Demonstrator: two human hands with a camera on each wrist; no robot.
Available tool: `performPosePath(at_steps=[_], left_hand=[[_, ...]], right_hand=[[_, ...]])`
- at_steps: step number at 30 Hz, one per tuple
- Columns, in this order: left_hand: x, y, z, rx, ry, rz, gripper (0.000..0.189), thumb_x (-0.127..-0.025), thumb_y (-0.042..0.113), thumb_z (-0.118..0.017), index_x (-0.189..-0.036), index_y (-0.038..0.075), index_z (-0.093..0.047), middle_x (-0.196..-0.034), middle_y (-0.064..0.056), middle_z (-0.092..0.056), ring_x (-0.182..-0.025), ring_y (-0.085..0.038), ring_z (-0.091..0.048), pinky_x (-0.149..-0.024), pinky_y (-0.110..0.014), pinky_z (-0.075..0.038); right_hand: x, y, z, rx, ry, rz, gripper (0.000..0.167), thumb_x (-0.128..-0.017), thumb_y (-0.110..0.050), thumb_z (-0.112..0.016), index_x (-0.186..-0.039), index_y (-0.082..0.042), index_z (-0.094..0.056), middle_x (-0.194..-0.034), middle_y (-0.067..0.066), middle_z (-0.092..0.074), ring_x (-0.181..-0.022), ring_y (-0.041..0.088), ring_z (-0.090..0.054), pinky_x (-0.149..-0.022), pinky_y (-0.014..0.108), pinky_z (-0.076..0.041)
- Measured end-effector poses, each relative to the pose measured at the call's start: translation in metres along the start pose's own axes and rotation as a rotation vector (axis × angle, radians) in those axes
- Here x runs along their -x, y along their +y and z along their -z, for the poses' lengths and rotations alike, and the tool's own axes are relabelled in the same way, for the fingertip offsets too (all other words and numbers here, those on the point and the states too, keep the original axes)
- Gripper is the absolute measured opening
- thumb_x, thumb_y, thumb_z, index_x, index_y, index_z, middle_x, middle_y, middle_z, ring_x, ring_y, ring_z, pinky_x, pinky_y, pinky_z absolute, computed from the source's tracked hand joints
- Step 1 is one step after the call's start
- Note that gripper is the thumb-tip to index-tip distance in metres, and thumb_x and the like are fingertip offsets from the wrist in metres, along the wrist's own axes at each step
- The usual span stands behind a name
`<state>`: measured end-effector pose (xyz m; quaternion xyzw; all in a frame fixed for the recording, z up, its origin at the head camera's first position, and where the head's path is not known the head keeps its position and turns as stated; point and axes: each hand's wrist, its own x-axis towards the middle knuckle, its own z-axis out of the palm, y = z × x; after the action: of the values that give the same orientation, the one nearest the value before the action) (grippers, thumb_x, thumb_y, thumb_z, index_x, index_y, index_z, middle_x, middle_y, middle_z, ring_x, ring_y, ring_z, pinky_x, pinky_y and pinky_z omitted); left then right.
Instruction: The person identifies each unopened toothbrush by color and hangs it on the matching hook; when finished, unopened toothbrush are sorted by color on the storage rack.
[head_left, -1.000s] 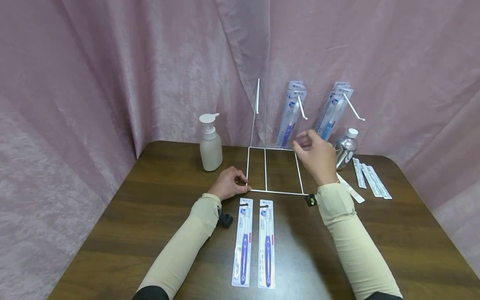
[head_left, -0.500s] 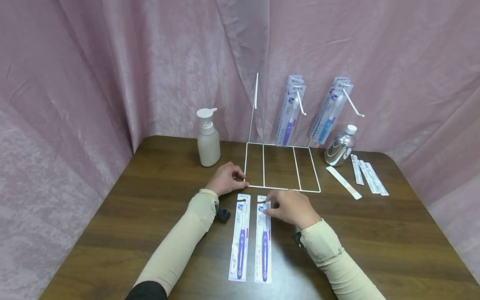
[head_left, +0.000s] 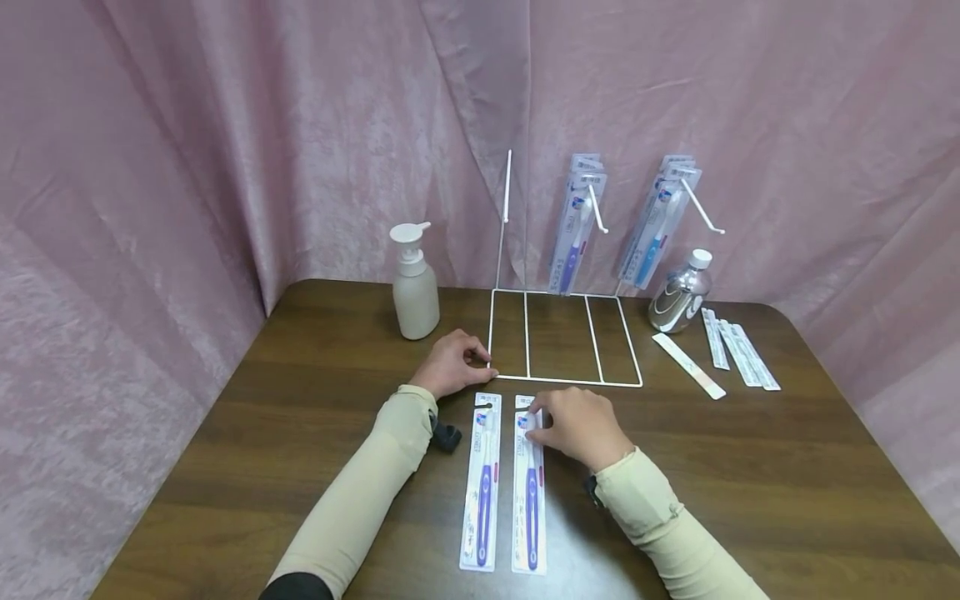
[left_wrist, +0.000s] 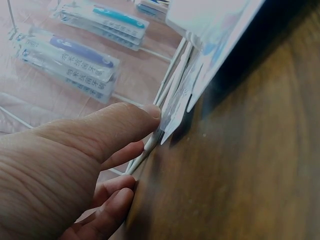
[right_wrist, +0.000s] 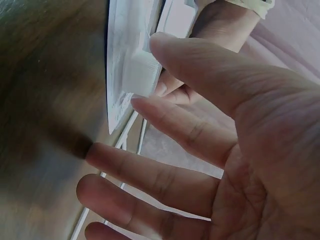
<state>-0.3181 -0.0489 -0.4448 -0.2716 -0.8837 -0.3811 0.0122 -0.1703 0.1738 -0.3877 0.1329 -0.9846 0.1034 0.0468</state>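
In the head view, two packaged toothbrushes with purple handles lie side by side before a white wire rack [head_left: 567, 380]. My right hand [head_left: 581, 425] is over the head end of the right packaged toothbrush [head_left: 531, 517], thumb and index finger on either side of its clear blister [right_wrist: 140, 70]; the other fingers spread loose. The left packaged toothbrush [head_left: 480, 517] lies untouched. With thumb and fingers, my left hand [head_left: 450, 364] pinches the rack's front left corner. Purple toothbrush packs [head_left: 568, 250] hang on the middle hook, blue toothbrush packs [head_left: 651, 250] on the right one.
The rack's left hook [head_left: 507, 187] juts forward. Left of the rack stands a white pump bottle [head_left: 416, 300]; to its right, a silver bottle with a white cap [head_left: 681, 296]. Several narrow white strips [head_left: 742, 354] lie at the right. A pink curtain [head_left: 337, 125] hangs behind the table.
My right hand has come down from near the hanging packs to the right packaged toothbrush on the table, its fingers now closing at the blister. The left hand stays at the rack's corner.
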Motion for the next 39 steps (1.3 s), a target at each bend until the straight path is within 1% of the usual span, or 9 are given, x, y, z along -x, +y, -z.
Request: performPosePath(at_steps=[5,11,16,19,23,29,32,35,39], left_hand=[[0.0,-0.001,0.0,-0.001,-0.003,0.016,0.021,-0.081,0.028,-0.093,-0.091,0.018,-0.078,-0.098,0.0,-0.062,-0.092,-0.016,-0.058,-0.086,-0.033,-0.051],[0.001,-0.001,0.001,0.01,-0.011,0.025,0.021,-0.081,0.028,-0.093,-0.092,0.018,-0.078,-0.099,-0.001,-0.063,-0.093,-0.018,-0.058,-0.086,-0.034,-0.051],[0.002,0.002,0.005,0.004,-0.021,0.055,0.022,-0.081,0.028,-0.093,-0.093,0.018,-0.077,-0.101,-0.001,-0.062,-0.096,-0.018,-0.059,-0.09,-0.034,-0.051],[0.003,0.004,0.006,-0.003,-0.023,0.063,0.022,-0.082,0.029,-0.093,-0.093,0.018,-0.078,-0.101,-0.001,-0.062,-0.096,-0.017,-0.059,-0.09,-0.034,-0.051],[0.002,0.006,0.006,0.015,-0.022,0.049,0.021,-0.082,0.026,-0.093,-0.093,0.016,-0.078,-0.101,-0.002,-0.063,-0.095,-0.018,-0.059,-0.089,-0.035,-0.051],[0.001,0.003,0.002,0.021,-0.019,0.026,0.021,-0.081,0.027,-0.093,-0.092,0.017,-0.078,-0.099,0.0,-0.063,-0.093,-0.016,-0.058,-0.086,-0.033,-0.051],[0.001,0.002,0.0,0.021,-0.016,0.02,0.021,-0.081,0.028,-0.093,-0.092,0.018,-0.078,-0.098,0.001,-0.063,-0.093,-0.016,-0.058,-0.086,-0.033,-0.05],[0.001,0.001,0.0,0.025,-0.007,0.014,0.021,-0.081,0.027,-0.093,-0.092,0.018,-0.078,-0.099,0.0,-0.063,-0.093,-0.016,-0.058,-0.086,-0.033,-0.051],[0.002,0.002,0.0,0.016,-0.006,0.018,0.021,-0.081,0.027,-0.093,-0.092,0.018,-0.078,-0.099,0.0,-0.063,-0.093,-0.016,-0.058,-0.087,-0.034,-0.051]], right_hand=[[-0.002,0.006,0.003,-0.056,-0.034,-0.012,0.029,-0.079,-0.037,-0.09,-0.101,-0.022,-0.079,-0.086,0.001,-0.073,-0.072,0.02,-0.064,-0.057,0.043,-0.05],[-0.006,0.015,0.012,-0.212,-0.069,-0.02,0.029,-0.082,-0.027,-0.087,-0.102,-0.014,-0.071,-0.081,-0.003,-0.07,-0.068,0.012,-0.059,-0.06,0.039,-0.049],[-0.008,0.019,0.023,-0.291,-0.017,-0.005,0.032,-0.083,-0.024,-0.081,-0.108,-0.014,-0.064,-0.078,-0.009,-0.071,-0.066,0.009,-0.062,-0.061,0.037,-0.05],[-0.008,0.021,0.034,-0.308,0.079,0.022,0.033,-0.082,-0.023,-0.08,-0.11,-0.015,-0.064,-0.079,-0.009,-0.073,-0.067,0.011,-0.065,-0.062,0.039,-0.05],[-0.006,0.023,0.056,-0.304,0.26,0.053,0.035,-0.082,-0.021,-0.08,-0.113,-0.017,-0.065,-0.086,-0.006,-0.077,-0.068,0.014,-0.066,-0.061,0.039,-0.049],[-0.004,0.025,0.1,-0.287,0.59,0.126,0.034,-0.085,-0.017,-0.08,-0.117,-0.016,-0.069,-0.092,-0.002,-0.079,-0.049,0.01,-0.041,-0.047,0.032,-0.033],[-0.005,0.026,0.119,-0.276,0.739,0.154,0.033,-0.084,-0.015,-0.079,-0.116,-0.013,-0.072,-0.093,0.001,-0.079,-0.049,0.007,-0.036,-0.046,0.027,-0.028],[-0.008,0.026,0.133,-0.249,0.835,0.15,0.033,-0.085,-0.014,-0.077,-0.118,-0.011,-0.072,-0.095,0.004,-0.08,-0.049,0.007,-0.037,-0.046,0.025,-0.027],[-0.012,0.026,0.141,-0.222,0.879,0.102,0.033,-0.087,-0.015,-0.077,-0.119,-0.009,-0.072,-0.1,0.009,-0.08,-0.05,0.012,-0.041,-0.048,0.028,-0.029]])
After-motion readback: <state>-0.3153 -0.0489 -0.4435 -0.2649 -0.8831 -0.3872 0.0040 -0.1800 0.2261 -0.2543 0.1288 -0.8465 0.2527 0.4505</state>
